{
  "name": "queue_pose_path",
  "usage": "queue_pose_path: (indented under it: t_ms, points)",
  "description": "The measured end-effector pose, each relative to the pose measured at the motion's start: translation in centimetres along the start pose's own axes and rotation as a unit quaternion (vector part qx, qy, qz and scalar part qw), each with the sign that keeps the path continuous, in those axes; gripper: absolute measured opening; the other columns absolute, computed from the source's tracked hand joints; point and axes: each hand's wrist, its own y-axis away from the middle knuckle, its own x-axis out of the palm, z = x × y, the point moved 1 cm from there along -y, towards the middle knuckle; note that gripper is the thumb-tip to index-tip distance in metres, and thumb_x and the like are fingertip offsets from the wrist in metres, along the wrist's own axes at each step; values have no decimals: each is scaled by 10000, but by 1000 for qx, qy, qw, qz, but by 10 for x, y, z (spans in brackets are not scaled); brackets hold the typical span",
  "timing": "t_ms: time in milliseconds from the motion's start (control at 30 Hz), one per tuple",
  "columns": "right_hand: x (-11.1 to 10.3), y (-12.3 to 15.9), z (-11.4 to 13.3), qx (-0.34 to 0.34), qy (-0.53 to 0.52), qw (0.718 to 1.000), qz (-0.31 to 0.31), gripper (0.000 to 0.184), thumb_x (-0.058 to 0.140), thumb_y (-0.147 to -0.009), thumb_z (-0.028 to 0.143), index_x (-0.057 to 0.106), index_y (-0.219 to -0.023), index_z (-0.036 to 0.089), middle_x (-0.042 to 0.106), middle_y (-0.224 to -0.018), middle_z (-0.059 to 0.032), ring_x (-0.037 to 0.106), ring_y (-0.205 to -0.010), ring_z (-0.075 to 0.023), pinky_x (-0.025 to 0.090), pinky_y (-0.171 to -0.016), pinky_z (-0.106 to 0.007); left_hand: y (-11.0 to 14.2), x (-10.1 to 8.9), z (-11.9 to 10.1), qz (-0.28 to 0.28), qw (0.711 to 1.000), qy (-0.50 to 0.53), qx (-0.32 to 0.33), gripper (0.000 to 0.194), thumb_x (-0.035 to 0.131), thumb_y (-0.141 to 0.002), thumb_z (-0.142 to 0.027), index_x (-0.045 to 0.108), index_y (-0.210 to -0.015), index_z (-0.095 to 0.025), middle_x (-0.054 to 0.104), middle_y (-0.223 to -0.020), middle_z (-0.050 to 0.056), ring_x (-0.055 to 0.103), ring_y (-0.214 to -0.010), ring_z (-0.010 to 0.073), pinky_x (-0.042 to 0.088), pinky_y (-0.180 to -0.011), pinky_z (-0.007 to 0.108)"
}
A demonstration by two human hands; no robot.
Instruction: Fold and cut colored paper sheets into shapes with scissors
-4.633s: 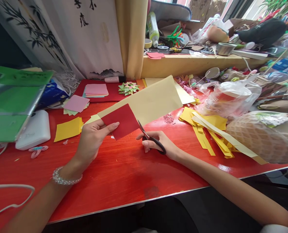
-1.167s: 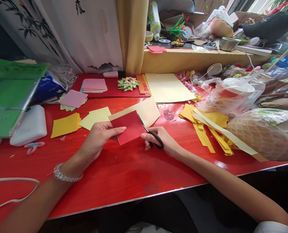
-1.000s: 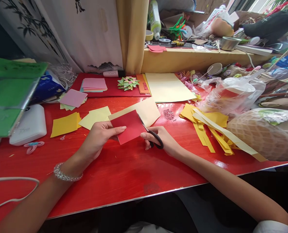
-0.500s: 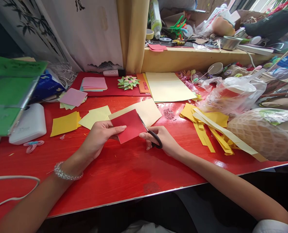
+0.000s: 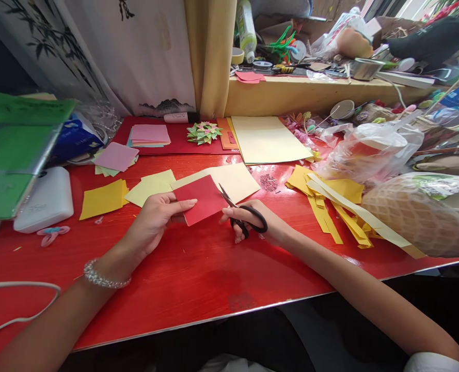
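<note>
My left hand [image 5: 157,219] pinches a red paper square [image 5: 200,199] by its left edge, thumb on top. Behind that square shows a long cream paper strip [image 5: 237,178], its left part hidden; its right part bends toward the table. My right hand [image 5: 258,219] has its fingers through the black handles of a pair of scissors [image 5: 255,216]. The blades are slightly apart, pointing up-left over the cream strip, close to the right edge of the red square. Left of the strip lie pale yellow paper squares [image 5: 152,183], and further left, deeper yellow squares [image 5: 102,199].
Yellow paper scraps [image 5: 322,194] and a cream offcut lie at right, beside a netted bag [image 5: 418,217]. Cream sheets [image 5: 270,138], a folded paper ornament [image 5: 205,133] and pink squares [image 5: 151,134] are at the back. A white power bank [image 5: 47,199] stands left.
The scissors have drawn back from the red square's right edge, and their handles have spread. The cream strip, held raised at first, now sits lower with its right part bent down.
</note>
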Motion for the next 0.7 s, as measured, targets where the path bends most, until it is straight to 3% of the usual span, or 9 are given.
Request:
queue_pose_path:
  t_ms: [133, 233, 433, 567, 700]
  points:
    - [-8, 2, 5, 49, -31, 997, 51, 459, 549, -749, 564, 639, -786, 116, 539, -470, 5, 565, -459, -120, 333, -394, -200, -5, -6, 0, 13, 999, 9, -28, 180, 751, -600, -273, 629, -637, -145, 674, -677, 20, 593, -572, 103, 483, -551, 192]
    - [-14, 4, 8, 37, -38, 996, 66, 462, 524, -762, 573, 635, -776, 125, 538, -468, 10, 550, -457, -118, 364, -424, -213, -5, -8, 0, 15, 999, 11, -48, 190, 758, -592, -267, 627, -642, -139, 668, -666, 21, 591, -559, 104, 485, -542, 195]
    - [-26, 14, 20, 22, 134, 983, 127, 472, 541, -760, 567, 677, -761, 114, 608, -522, -31, 507, -476, -107, 345, -462, -232, -6, -9, -3, 6, 997, 51, -62, 219, 769, -583, -201, 561, -545, -144, 570, -534, -39, 496, -459, 43, 425, -446, 138]
    - [-29, 15, 20, 9, 58, 992, 108, 509, 493, -774, 601, 661, -856, 127, 633, -595, -34, 569, -536, -127, 388, -496, -228, -4, -8, -5, 23, 994, 65, -81, 188, 763, -580, -166, 578, -553, -145, 596, -559, -23, 530, -488, 62, 466, -492, 156]
    - [-23, 11, 12, 55, -12, 986, 156, 524, 480, -792, 592, 636, -942, 114, 680, -748, -78, 629, -656, -153, 457, -599, -241, -2, -6, -4, 66, 989, 71, -111, 147, 755, -597, -162, 609, -590, -146, 646, -632, -2, 580, -545, 78, 475, -520, 156]
